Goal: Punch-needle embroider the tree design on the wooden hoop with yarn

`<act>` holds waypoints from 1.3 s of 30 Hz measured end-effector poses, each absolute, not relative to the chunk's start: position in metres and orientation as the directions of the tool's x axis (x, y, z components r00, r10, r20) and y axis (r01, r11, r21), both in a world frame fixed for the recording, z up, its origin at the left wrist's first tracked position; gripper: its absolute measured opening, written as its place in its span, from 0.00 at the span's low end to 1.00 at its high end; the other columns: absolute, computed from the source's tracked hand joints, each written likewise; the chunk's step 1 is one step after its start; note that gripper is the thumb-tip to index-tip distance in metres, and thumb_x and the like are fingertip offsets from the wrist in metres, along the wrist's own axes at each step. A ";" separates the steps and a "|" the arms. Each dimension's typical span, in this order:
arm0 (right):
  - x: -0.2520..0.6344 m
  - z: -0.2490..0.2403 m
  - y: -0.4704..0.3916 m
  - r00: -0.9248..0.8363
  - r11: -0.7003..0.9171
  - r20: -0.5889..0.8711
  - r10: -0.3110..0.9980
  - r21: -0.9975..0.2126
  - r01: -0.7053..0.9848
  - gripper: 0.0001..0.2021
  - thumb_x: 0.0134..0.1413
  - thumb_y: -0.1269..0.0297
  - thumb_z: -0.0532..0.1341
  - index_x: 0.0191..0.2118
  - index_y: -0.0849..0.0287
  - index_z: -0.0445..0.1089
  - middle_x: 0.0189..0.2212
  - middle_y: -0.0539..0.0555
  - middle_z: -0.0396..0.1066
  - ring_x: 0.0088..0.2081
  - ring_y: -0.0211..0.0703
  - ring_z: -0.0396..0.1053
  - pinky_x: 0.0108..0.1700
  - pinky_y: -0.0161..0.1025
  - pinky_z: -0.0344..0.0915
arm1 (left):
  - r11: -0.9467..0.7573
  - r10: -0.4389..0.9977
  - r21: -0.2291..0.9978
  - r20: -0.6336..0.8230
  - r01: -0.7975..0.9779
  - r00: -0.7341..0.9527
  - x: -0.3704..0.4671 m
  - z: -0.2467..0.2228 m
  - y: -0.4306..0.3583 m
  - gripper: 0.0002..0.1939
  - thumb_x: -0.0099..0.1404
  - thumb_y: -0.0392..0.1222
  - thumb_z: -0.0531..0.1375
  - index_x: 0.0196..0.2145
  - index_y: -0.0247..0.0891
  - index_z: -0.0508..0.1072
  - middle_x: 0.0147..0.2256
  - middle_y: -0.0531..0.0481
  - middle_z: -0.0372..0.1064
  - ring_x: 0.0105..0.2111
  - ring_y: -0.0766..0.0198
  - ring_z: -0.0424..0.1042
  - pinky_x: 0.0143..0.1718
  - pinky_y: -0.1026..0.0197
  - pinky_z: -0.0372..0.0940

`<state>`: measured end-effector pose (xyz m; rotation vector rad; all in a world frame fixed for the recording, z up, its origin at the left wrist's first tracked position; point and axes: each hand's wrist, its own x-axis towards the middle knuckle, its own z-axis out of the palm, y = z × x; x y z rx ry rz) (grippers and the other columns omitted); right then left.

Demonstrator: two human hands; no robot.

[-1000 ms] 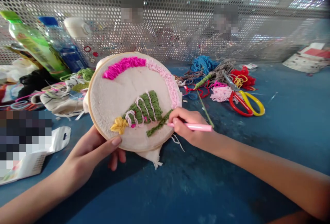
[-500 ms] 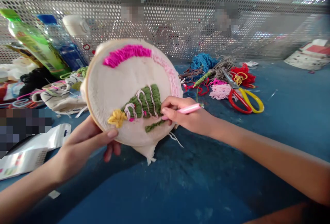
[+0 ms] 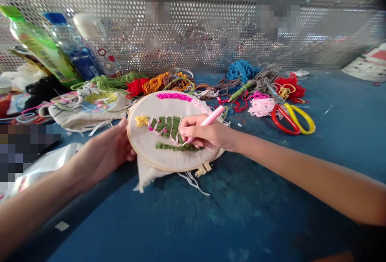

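A round embroidery hoop [image 3: 150, 155] with white cloth is tilted low over the blue table. On its cloth are a green stitched tree [image 3: 164, 125] with pale pink lines, a yellow star [image 3: 141, 121] and a magenta-to-pink arc [image 3: 173, 96]. My right hand [image 3: 202, 131] is closed round a pink pen-like tool [image 3: 213, 115], its thin metal tip at the green strip [image 3: 169, 146] below the tree. My left hand [image 3: 111, 153] is at the hoop's left edge, its fingertips partly hidden behind the rim, so its grip is unclear.
Red-and-yellow scissors [image 3: 294, 119] lie at the right near pink yarn [image 3: 261, 106] and blue yarn [image 3: 241, 70]. Bottles [image 3: 48, 49] stand at the back left beside another stitched cloth [image 3: 78, 113]. A perforated metal screen [image 3: 196, 25] runs behind the table [image 3: 235, 213].
The hoop has come down and tipped flatter, uncovering its screw and the orange and red yarn behind. My left thumb has left its front face. My right hand has shifted slightly left with the tool.
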<state>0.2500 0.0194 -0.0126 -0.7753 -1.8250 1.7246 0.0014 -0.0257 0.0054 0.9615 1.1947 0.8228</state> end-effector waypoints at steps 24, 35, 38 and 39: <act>0.288 -0.021 0.005 -0.521 0.117 0.127 0.844 -0.992 -0.052 0.07 0.51 0.73 0.52 0.25 0.59 0.64 0.19 0.45 0.57 0.18 0.31 0.49 0.19 0.31 0.45 | 0.062 0.944 0.944 -0.162 0.325 0.289 0.052 -0.016 0.013 0.18 0.58 0.47 0.64 0.42 0.38 0.63 0.29 0.55 0.68 0.24 0.67 0.68 0.21 0.68 0.62; 0.292 -0.017 -0.003 -0.505 0.210 0.175 0.845 -0.978 0.013 0.08 0.51 0.73 0.52 0.24 0.59 0.64 0.19 0.45 0.58 0.18 0.30 0.49 0.19 0.31 0.46 | 0.101 0.956 0.970 -0.156 0.220 0.249 0.055 -0.011 0.000 0.18 0.58 0.48 0.64 0.41 0.40 0.62 0.28 0.56 0.69 0.23 0.65 0.70 0.19 0.67 0.64; 0.290 -0.012 -0.008 -0.584 0.311 0.172 0.793 -0.939 0.144 0.08 0.53 0.72 0.52 0.25 0.59 0.63 0.21 0.46 0.60 0.22 0.32 0.54 0.23 0.31 0.51 | 0.104 0.959 0.975 -0.151 0.195 0.240 0.056 -0.006 -0.004 0.18 0.59 0.47 0.64 0.42 0.40 0.62 0.27 0.55 0.69 0.22 0.66 0.70 0.18 0.68 0.64; 0.288 -0.011 -0.011 -0.619 0.354 0.163 0.769 -0.914 0.199 0.07 0.54 0.72 0.52 0.26 0.58 0.62 0.21 0.46 0.61 0.23 0.32 0.56 0.24 0.32 0.53 | 0.095 0.960 0.977 -0.141 0.192 0.241 0.057 -0.003 -0.006 0.18 0.59 0.47 0.64 0.42 0.40 0.62 0.26 0.56 0.68 0.20 0.67 0.68 0.16 0.69 0.62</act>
